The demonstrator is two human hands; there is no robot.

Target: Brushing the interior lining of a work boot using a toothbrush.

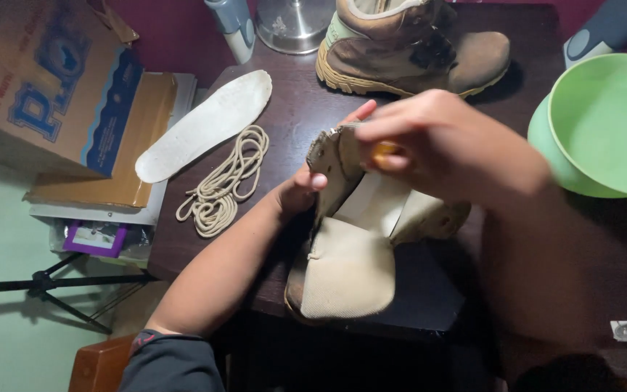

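A tan boot point(353, 265) without laces lies on the dark table point(306, 101), its tongue pulled out toward me. My left hand point(300, 190) grips the boot's upper edge from the left. My right hand point(444, 141) reaches over the boot's opening and pinches a small orange-yellow object point(384, 152); I cannot tell what it is. A second brown boot point(411, 47) stands upright at the table's far side.
A white insole point(205, 123) and a coiled beige lace point(223, 185) lie left of the boot. Green bowls point(604, 123) sit at right. A cardboard box point(52, 80) rests on stacked items at left. A metal base point(293, 25) and grey bottles stand at the back.
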